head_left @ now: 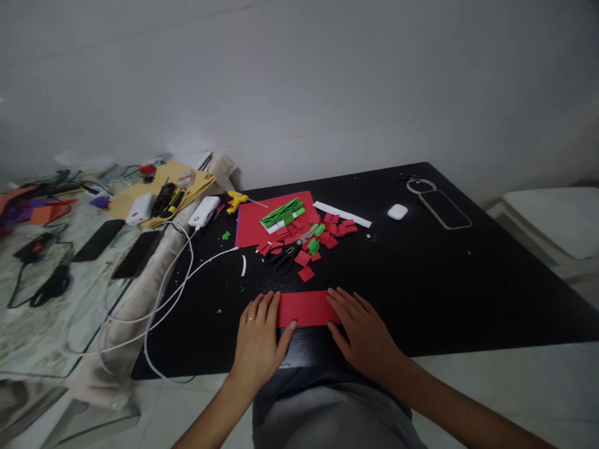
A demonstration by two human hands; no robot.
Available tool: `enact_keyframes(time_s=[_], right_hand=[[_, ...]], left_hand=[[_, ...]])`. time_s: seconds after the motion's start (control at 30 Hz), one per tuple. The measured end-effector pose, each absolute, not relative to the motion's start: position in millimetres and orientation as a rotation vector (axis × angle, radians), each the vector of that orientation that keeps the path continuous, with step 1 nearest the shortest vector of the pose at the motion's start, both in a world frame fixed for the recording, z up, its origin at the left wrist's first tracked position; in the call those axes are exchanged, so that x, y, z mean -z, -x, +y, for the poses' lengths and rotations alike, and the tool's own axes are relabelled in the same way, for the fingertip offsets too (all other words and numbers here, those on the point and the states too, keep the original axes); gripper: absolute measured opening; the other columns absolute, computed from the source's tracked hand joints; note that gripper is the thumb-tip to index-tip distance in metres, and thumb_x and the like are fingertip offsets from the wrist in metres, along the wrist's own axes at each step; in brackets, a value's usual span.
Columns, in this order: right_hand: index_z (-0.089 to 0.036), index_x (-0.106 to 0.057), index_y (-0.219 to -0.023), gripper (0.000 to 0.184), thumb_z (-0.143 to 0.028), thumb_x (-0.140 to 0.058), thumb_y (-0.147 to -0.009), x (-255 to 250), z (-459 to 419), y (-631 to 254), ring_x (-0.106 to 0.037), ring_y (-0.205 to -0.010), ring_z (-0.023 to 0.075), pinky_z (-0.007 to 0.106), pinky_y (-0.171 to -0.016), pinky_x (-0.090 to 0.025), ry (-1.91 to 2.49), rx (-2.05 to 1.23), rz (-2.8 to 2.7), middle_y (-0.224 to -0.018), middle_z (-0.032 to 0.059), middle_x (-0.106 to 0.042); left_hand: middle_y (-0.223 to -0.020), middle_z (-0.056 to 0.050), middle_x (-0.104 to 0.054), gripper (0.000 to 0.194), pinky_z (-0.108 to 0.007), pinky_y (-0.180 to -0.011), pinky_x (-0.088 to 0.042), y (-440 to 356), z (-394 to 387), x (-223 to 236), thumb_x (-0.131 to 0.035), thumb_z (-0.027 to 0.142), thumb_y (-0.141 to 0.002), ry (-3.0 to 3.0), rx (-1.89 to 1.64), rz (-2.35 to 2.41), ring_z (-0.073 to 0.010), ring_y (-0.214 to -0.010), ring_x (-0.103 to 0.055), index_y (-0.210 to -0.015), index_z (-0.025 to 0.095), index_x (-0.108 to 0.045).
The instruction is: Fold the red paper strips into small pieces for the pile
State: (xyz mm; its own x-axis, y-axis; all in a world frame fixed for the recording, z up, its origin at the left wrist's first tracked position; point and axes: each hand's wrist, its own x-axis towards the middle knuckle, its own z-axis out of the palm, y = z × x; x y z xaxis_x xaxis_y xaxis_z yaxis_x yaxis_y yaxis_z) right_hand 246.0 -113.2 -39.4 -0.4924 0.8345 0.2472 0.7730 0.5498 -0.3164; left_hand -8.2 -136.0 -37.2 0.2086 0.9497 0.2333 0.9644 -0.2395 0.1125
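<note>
A red paper strip (303,309) lies flat near the front edge of the black table. My left hand (262,330) rests on its left end with fingers stretched out and the thumb at the lower edge. Over the right end, my right hand (359,324) lies with its fingers flat and thumb apart. Both hands are open, pressing on the strip, and hide its two ends. Beyond it are black-handled scissors (286,254) and a pile of small red paper pieces (333,232). Several green folded pieces (283,213) lie on a red sheet (248,218).
A yellow glue gun (236,201) and a white power bank (204,212) lie at the left, with white cables (187,274) trailing over the table edge. To the right are a white earbud case (397,212) and a phone case (444,209). A white stool (555,218) stands beyond.
</note>
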Motion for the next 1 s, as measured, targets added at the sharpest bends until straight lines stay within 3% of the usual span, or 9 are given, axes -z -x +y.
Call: enact_keyframes(time_s=[0.23, 0.37, 0.47, 0.57, 0.63, 0.8, 1.0], right_hand=[[-0.01, -0.059, -0.139, 0.045, -0.017, -0.05, -0.096, 37.8, -112.0, -244.9, -0.055, -0.137, 0.0283, 0.049, -0.114, -0.042, 1.334, -0.229, -2.389, -0.147, 0.0147, -0.061], [-0.012, -0.072, -0.109, 0.026, -0.026, -0.059, -0.093, 26.0, -102.2, -229.6, -0.06, -0.125, 0.0342, 0.05, -0.106, -0.047, 1.444, -0.215, -2.244, -0.128, 0.0193, -0.069], [-0.017, -0.071, -0.093, 0.019, -0.028, -0.056, -0.097, 14.2, -92.0, -200.7, -0.068, -0.098, 0.0286, 0.042, -0.089, -0.052, 1.527, -0.326, -2.244, -0.105, 0.0138, -0.073], [-0.018, -0.071, -0.097, 0.021, -0.026, -0.052, -0.101, 6.1, -81.8, -166.0, -0.073, -0.086, 0.0233, 0.032, -0.075, -0.052, 1.514, -0.549, -2.407, -0.093, 0.0084, -0.075], [-0.016, -0.071, -0.103, 0.024, -0.027, -0.049, -0.102, 3.5, -75.0, -147.7, -0.076, -0.085, 0.0238, 0.029, -0.072, -0.052, 1.525, -0.606, -2.51, -0.093, 0.0097, -0.077], [-0.012, -0.076, -0.099, 0.035, -0.025, -0.044, -0.103, 1.7, -61.0, -134.6, -0.078, -0.088, 0.0287, 0.032, -0.074, -0.055, 1.646, -0.59, -2.555, -0.092, 0.0178, -0.079], [-0.013, -0.078, -0.099, 0.037, -0.025, -0.044, -0.102, -0.2, -57.5, -150.8, -0.078, -0.089, 0.029, 0.033, -0.075, -0.056, 1.755, -0.572, -2.53, -0.092, 0.0187, -0.079]], left_hand=[[-0.149, -0.018, -0.057, 0.067, -0.053, -0.111, -0.042, 28.7, -142.7, 42.8, -0.054, 0.054, -0.098, 2.306, 0.418, -1.939, -0.0374, -0.137, -0.051, -0.15, 0.011, -0.048], [-0.15, -0.021, -0.055, 0.069, -0.057, -0.115, -0.039, 23.5, -143.5, 48.7, -0.055, 0.054, -0.097, 2.28, 0.436, -1.966, -0.0394, -0.14, -0.048, -0.148, 0.008, -0.048], [-0.151, -0.021, -0.054, 0.068, -0.058, -0.116, -0.038, 22.0, -143.8, 51.2, -0.055, 0.054, -0.097, 2.279, 0.46, -1.985, -0.0396, -0.141, -0.047, -0.149, 0.009, -0.047], [-0.152, -0.021, -0.052, 0.069, -0.058, -0.116, -0.038, 23.5, -144.1, 52.0, -0.054, 0.053, -0.098, 2.291, 0.46, -1.973, -0.0393, -0.143, -0.045, -0.15, 0.009, -0.046], [-0.155, -0.021, -0.05, 0.068, -0.058, -0.116, -0.037, 24.7, -144.4, 52.3, -0.054, 0.052, -0.098, 2.301, 0.449, -1.958, -0.0387, -0.146, -0.043, -0.151, 0.01, -0.044], [-0.159, -0.02, -0.046, 0.069, -0.059, -0.118, -0.036, 24.0, -144.7, 52.6, -0.052, 0.053, -0.099, 2.307, 0.467, -1.957, -0.038, -0.149, -0.04, -0.154, 0.012, -0.041], [-0.159, -0.021, -0.045, 0.07, -0.059, -0.119, -0.034, 22.3, -144.4, 52.5, -0.053, 0.053, -0.099, 2.297, 0.447, -2.004, -0.0374, -0.149, -0.039, -0.152, 0.009, -0.041]])
